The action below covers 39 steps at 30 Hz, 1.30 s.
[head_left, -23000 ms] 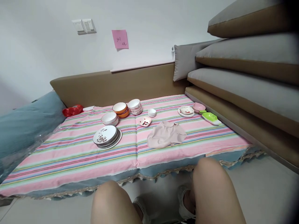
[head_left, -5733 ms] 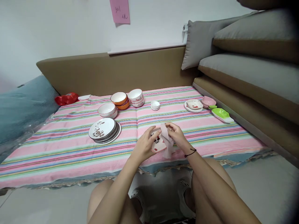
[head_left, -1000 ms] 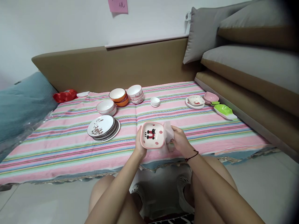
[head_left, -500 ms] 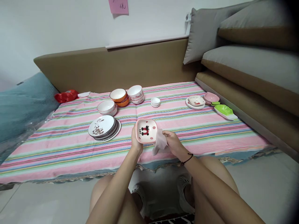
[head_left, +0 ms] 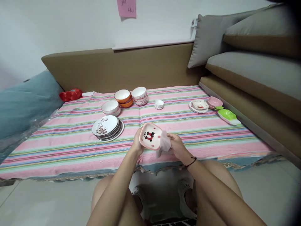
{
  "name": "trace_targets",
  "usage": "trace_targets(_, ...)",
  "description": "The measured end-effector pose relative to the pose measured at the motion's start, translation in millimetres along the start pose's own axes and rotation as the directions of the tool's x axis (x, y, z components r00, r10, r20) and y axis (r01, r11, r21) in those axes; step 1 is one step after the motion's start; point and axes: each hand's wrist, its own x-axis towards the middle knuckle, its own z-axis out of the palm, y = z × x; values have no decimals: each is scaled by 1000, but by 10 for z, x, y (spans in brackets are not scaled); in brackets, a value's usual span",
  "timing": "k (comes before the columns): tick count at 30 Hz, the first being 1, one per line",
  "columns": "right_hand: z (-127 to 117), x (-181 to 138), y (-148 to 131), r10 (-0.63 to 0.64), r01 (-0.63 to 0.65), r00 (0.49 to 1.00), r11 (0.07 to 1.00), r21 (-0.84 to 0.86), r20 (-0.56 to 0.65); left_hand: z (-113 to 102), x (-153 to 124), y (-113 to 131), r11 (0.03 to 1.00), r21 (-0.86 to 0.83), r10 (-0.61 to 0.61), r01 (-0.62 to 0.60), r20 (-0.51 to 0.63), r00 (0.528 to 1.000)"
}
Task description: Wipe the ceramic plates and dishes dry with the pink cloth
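My left hand [head_left: 138,143] grips the left edge of a square bowl [head_left: 150,135] with a pink rim, red dots and a cat drawing inside. The bowl is held above the striped cloth, its inside facing me. In my right hand [head_left: 176,144] is a thin pale cloth [head_left: 165,142], pressed over the bowl's right edge; the fingers under it are partly hidden. To the left lies a stack of flowered plates [head_left: 105,125]. Beyond the bowl stands a small stack of white dishes [head_left: 159,104].
White bowls [head_left: 110,107], orange bowls [head_left: 122,95] and more patterned white bowls [head_left: 139,94] stand at the back left. On the right are a bowl on plates [head_left: 199,105], a pink bowl [head_left: 214,102] and a green leaf-shaped dish [head_left: 228,116]. Cushions [head_left: 254,69] rise at right.
The bowl has turned clockwise and tilted in my hands, its right side now lower. My right hand and the cloth stay at its right edge. The whole view has shifted slightly.
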Motion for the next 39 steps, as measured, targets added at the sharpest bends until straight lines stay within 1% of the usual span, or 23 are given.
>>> trace_targets(2, 70, -37, 62, 29, -30, 999, 999, 22, 44, -4, 14, -3, 999, -22, 47, -48, -46, 998)
trace_targets(5, 166, -83, 136, 48, -52, 996, 998, 48, 79, -13, 55, -7, 986, -7, 164, -165, -92, 982)
trace_targets(8, 206, -101, 132, 55, -60, 995, 996, 58, 82, -19, 94, -1, 984, 19, 178, -177, -98, 979)
trace_targets(11, 166, -82, 44, 38, -42, 997, 997, 61, 61, -4, 92, 16, 991, 12, 134, -134, -80, 988)
trace_targets(15, 38, -19, -81, -15, 15, 1000, 998, 53, 0, 31, 36, 39, 995, 69, 71, -73, 34, 997)
trace_targets(17, -19, 5, -108, -37, 37, 999, 999, 35, -13, 31, 11, 56, 994, 107, 29, -37, 69, 997)
trace_targets(19, -57, 11, -112, -52, 52, 999, 999, -1, 4, 14, 1, 85, 989, 148, -43, 29, 94, 995)
trace_targets(22, -81, -2, -98, -47, 52, 997, 996, -75, 64, -38, 19, 140, 967, 216, -165, 137, 115, 980)
trace_targets(25, -91, -7, -72, -63, 82, 992, 980, -179, 109, -98, 54, 176, 934, 300, -240, 195, 122, 963)
trace_targets(27, -96, 2, -53, -90, 121, 987, 964, -236, 135, -122, 68, 184, 919, 337, -266, 205, 146, 953)
trace_targets(30, -97, 19, -29, -116, 155, 980, 955, -253, 164, -128, 63, 191, 914, 354, -279, 201, 186, 942)
trace_targets(36, -61, 9, -11, -150, 200, 968, 946, -255, 203, -146, 51, 200, 874, 433, -323, 221, 176, 930)
trace_targets(39, -45, 15, -37, -189, 239, 962, 932, -273, 199, -165, 81, 187, 888, 414, -293, 201, 173, 940)
